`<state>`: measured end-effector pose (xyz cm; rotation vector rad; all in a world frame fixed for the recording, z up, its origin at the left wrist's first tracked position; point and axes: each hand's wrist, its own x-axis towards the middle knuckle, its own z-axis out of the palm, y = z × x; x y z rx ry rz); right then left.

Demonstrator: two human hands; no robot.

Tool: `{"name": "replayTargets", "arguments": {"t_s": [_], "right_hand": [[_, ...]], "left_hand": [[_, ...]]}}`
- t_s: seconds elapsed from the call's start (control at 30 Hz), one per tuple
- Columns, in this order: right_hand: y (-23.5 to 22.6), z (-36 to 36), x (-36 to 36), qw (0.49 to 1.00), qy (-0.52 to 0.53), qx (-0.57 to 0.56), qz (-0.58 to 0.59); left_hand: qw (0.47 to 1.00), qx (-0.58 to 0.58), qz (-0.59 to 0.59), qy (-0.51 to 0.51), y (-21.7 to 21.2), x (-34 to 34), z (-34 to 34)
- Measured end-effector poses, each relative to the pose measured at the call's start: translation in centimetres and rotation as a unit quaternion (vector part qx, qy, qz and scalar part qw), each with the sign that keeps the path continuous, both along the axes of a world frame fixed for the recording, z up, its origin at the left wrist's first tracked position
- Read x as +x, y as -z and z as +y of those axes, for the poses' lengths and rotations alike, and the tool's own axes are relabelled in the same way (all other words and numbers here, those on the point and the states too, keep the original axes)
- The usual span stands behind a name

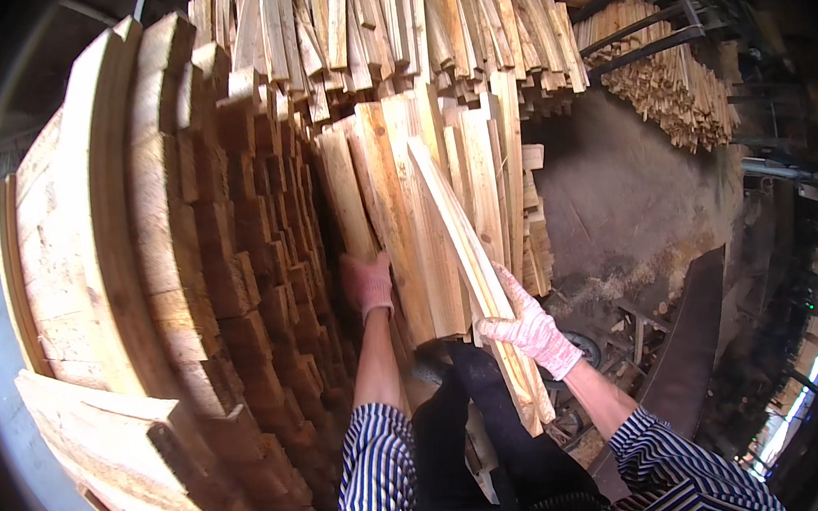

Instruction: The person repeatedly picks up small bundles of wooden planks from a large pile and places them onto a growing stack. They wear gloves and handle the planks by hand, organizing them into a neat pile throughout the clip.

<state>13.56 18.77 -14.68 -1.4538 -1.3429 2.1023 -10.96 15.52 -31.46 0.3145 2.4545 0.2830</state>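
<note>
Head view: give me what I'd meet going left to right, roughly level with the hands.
Tall timber stack → left gloved hand → right gloved hand, its grip around pale wood → dark sloping panel.

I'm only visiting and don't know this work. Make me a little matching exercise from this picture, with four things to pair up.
Column one:
1. Left hand
2. Right hand
3. Sleeves
4. Tall timber stack

Column two:
A. Dark and white stripes
B. Rising along the picture's left side
C. Gripping long pale slats
D. At the lower end of a board

Right pairs: 1-D, 2-C, 3-A, 4-B.
</note>
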Motion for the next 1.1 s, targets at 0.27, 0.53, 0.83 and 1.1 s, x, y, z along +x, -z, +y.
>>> {"name": "replayTargets", "arguments": {"t_s": [0.27, 0.53, 0.83, 1.1], "right_hand": [[-4.7, 1.2, -5.1, 0.996, -0.032, 0.077, -0.015], [-14.1, 0.9, -5.8, 0.998, 0.026, 0.028, 0.054], [-30.4, 1.2, -7.6, 0.930, -0.071, 0.331, 0.140], [-44.8, -2.3, -17.9, 0.844, -0.140, 0.441, 0.271]], "left_hand": [[0.882, 0.206, -0.315, -0.283, -8.4, -0.1, -8.8], [0.673, 0.463, -0.513, -0.264, -25.6, 4.8, -5.3], [0.640, 0.575, -0.479, -0.172, -41.6, 1.2, -7.0], [0.670, 0.675, -0.297, -0.084, -63.0, -7.6, -11.6]]}}
